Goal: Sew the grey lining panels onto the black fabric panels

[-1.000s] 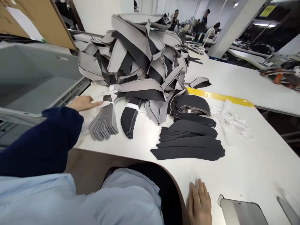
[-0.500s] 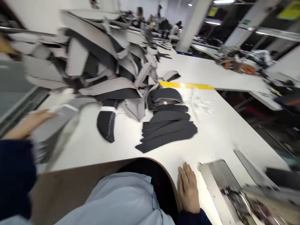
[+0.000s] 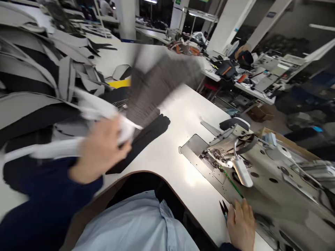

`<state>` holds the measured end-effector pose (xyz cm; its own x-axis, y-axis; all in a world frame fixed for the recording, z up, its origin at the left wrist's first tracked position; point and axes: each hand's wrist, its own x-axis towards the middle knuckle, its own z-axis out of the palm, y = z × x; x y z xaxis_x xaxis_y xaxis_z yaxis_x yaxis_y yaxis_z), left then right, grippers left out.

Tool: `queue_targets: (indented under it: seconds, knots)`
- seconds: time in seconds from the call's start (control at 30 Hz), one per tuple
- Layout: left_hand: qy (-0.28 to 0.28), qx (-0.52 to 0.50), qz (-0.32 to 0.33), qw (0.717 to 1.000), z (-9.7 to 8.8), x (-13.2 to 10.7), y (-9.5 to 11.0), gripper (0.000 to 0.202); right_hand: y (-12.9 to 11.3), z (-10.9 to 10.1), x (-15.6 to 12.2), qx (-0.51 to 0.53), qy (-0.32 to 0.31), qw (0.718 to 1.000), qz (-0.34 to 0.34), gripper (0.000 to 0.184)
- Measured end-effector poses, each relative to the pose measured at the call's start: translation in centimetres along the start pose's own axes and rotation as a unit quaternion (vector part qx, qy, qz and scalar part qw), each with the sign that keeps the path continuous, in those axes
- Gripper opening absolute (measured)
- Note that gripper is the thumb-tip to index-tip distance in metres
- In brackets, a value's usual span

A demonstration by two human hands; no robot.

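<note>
My left hand [image 3: 101,148] is closed around the white strip that ties a bundle of grey-brown fabric pieces [image 3: 157,85]. The bundle hangs fanned and smeared by motion above the tabletop. Beneath it lie dark fabric pieces [image 3: 146,139] in a stack. My right hand [image 3: 242,223] lies flat with fingers stretched out, at the front of the sewing machine [image 3: 261,181]. Beside its thumb is a pair of dark-bladed scissors [image 3: 224,210], partly hidden by the hand; whether they touch is unclear.
A heap of grey and black cut pieces [image 3: 28,76] covers the left of the white table [image 3: 157,164]. A yellow strip [image 3: 119,84] marks the table further back. Other work tables with fabric and a machine [image 3: 272,75] stand at the back right.
The view has turned right, bringing the sewing machine into sight. My left hand has swung the fabric bundle from the far left across the table. My right hand has moved over beside the scissors.
</note>
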<state>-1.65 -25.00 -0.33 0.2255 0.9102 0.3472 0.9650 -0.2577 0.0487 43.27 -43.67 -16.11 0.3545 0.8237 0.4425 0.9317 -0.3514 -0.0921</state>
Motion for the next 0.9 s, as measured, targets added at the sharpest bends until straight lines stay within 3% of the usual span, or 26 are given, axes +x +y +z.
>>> queue_targets:
  seconds: [0.13,0.23,0.3,0.4,0.53,0.63,0.73,0.83,0.9]
  knots:
    - [-0.158,-0.013,0.101,0.982,6.7,2.5,5.9,0.037,0.9,0.3,-2.7,-0.037,-0.068,0.996,0.053,0.072]
    - [-0.129,-0.089,0.083,0.984,9.4,3.6,6.6,0.035,1.0,-0.6,-3.4,-0.008,-0.027,1.0,0.011,0.071]
    - [-0.095,-0.146,0.086,0.981,9.3,4.0,5.6,0.033,0.8,-1.5,-3.5,-0.01,-0.021,0.999,-0.023,0.066]
    - [-0.037,-0.225,0.083,0.97,7.2,4.5,3.6,0.03,0.6,-2.4,-3.4,-0.015,-0.041,0.997,-0.062,0.054]
    - [0.074,-0.226,0.002,0.971,4.3,5.9,2.3,0.027,-0.2,-1.9,-1.6,0.029,0.004,0.997,-0.067,0.044]
    - [0.062,-0.189,0.011,0.98,4.3,7.1,4.0,0.025,-3.3,-1.0,1.9,0.134,-0.003,0.989,-0.06,0.043]
    - [-0.067,-0.124,0.075,0.987,6.1,7.0,7.4,0.035,-8.9,-0.4,6.5,0.238,-0.08,0.966,-0.067,0.042]
    - [-0.16,-0.074,0.121,0.977,8.8,5.7,10.0,0.033,-15.2,-0.2,10.8,0.21,-0.13,0.958,-0.144,0.034]
    - [-0.144,-0.085,0.148,0.975,10.5,4.5,10.5,0.022,-18.5,0.0,12.9,0.142,-0.142,0.962,-0.185,0.033]
